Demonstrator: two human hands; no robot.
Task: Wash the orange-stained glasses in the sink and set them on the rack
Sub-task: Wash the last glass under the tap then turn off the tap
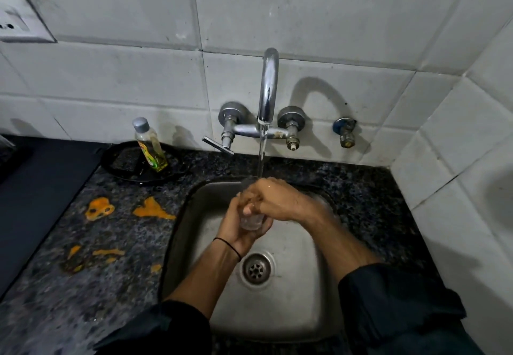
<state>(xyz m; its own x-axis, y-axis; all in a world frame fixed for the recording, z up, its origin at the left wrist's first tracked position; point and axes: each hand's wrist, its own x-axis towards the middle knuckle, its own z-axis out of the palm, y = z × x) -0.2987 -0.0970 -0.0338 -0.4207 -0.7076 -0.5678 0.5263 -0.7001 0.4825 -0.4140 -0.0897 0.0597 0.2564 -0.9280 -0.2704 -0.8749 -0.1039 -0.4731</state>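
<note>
Glass (251, 222): clear, held over the sink (294, 304), under the tap's (268, 88) running water.
Left hand (238, 234): wrapped round its base from below.
Right hand (277, 199): fingers curled over its top.
Counter (116, 238): orange spills (153, 210), left of the sink.

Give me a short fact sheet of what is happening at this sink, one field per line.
Activity: a person rinses a glass under running water
Glass: clear, held over the sink
Left hand: grips the glass from below
Right hand: curled over its top
Tap: on; the stream falls onto the hands
Counter: orange spills left of the sink
Behind the spills: a bottle standing on a black tray
Rack: not in view
</note>
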